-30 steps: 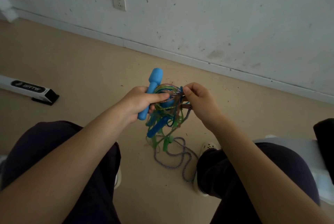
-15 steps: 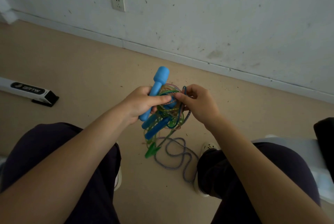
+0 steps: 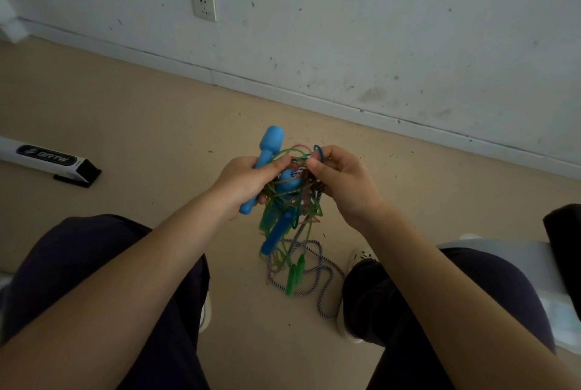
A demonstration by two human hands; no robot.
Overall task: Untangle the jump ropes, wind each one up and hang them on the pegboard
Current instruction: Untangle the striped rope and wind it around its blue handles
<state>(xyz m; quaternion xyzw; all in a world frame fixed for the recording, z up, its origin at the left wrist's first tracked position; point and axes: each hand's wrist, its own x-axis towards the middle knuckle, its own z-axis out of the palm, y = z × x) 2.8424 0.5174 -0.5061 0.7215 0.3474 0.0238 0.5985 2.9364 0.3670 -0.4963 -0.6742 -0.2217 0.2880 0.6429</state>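
Black-and-white item: long box (image 3: pixel 47 160) on the tan floor, left edge of frame.
Left hand (image 3: pixel 248 180): fingers curled round a blue plastic jump-rope handle (image 3: pixel 264 166), frame centre.
Tangle (image 3: pixel 290 197): green, blue and brown cords between both hands; striped cord (image 3: pixel 320 276) trails to the floor.
Right hand (image 3: pixel 341 179): thumb and fingertips pinching a cord loop.

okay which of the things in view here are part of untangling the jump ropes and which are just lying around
Part of the job:
left hand
right hand
blue handle
rope tangle
striped rope
green handle

Just lying about:
white bar
wall socket
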